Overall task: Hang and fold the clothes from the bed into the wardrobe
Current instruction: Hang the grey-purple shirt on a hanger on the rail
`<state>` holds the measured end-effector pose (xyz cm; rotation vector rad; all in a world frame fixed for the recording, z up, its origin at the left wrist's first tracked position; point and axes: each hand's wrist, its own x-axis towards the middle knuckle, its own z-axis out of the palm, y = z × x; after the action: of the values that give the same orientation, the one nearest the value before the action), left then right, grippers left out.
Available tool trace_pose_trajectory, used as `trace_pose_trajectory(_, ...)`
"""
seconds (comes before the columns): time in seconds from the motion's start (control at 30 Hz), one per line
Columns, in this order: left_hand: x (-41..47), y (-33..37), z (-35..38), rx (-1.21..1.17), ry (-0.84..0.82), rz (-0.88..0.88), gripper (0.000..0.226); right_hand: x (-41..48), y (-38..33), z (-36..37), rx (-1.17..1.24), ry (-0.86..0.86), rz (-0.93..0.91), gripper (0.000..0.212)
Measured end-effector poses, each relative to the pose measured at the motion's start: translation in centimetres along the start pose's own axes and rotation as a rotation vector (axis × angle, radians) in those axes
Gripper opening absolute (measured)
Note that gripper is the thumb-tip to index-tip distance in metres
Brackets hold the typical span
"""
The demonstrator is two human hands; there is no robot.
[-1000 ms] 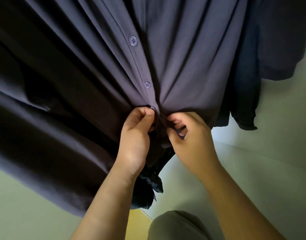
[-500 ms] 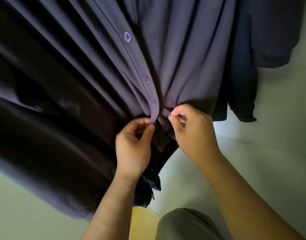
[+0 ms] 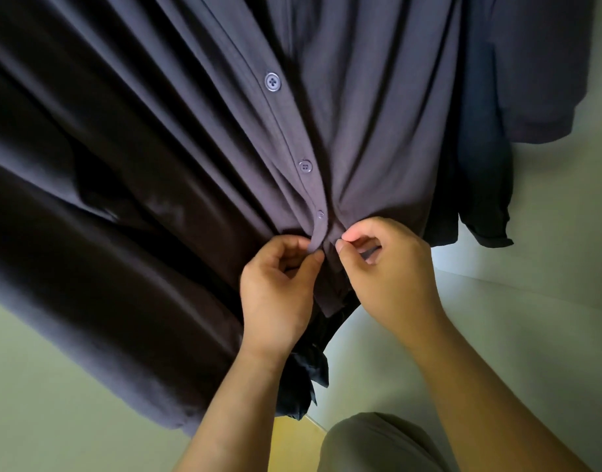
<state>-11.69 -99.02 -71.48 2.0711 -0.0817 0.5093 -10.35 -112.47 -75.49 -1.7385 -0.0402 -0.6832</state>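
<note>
a dark button-front shirt point(image 3: 378, 131) hangs from above, seemingly inside the pale wardrobe point(image 3: 548, 335), its lower edge gathered just above the fingers point(image 3: 356, 233). the left hand point(image 3: 275, 291) pinches the end of the button strip point(image 3: 315, 238) between thumb and forefinger. the right hand point(image 3: 395, 277) pinches the facing edge just beside it, other fingers curled. the lowest button point(image 3: 320, 213) sits just above the left thumb. the cloth looks light, soft and limp, likely to slide and bunch, so the firmer stitched strip seems the surest hold. a darker garment point(image 3: 480, 185) hangs beyond the right knuckles.

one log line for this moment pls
shirt: hung | left hand: pinches placket below buttons | right hand: pinches other front edge
</note>
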Motion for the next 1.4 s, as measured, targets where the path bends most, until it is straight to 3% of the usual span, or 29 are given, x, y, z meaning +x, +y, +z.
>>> trace_pose_trajectory(0.2,0.8,-0.9,-0.1,0.053,0.001,0.004,0.012,-1.0,-1.4,-1.3,0.015,-0.151,0.008,0.011)
trace_pose_trajectory(0.37,0.8,-1.2,-0.5,-0.124,-0.029,-0.164,0.008,-1.5,-1.9,-0.8,0.153,-0.199,-0.076,0.012)
trace_pose_trajectory(0.57,0.7,-1.2,-0.7,-0.472,-0.101,-0.389,0.016,-1.2,-0.9,0.9,0.111,-0.162,0.056,0.015)
trace_pose_trajectory(0.93,0.7,-0.8,-0.6,-0.642,-0.123,-0.499,0.020,-1.3,-1.1,1.1,0.117,-0.077,0.133,0.015)
trace_pose_trajectory(1.1,0.9,-0.7,-0.2,-0.656,-0.071,-0.525,0.018,-1.9,-1.2,1.3,0.205,-0.065,0.158,0.013)
trace_pose_trajectory(1.4,0.3,-0.6,-0.1,-0.575,-0.124,-0.557,0.017,-2.1,-0.8,2.3,0.213,-0.027,0.140,0.016)
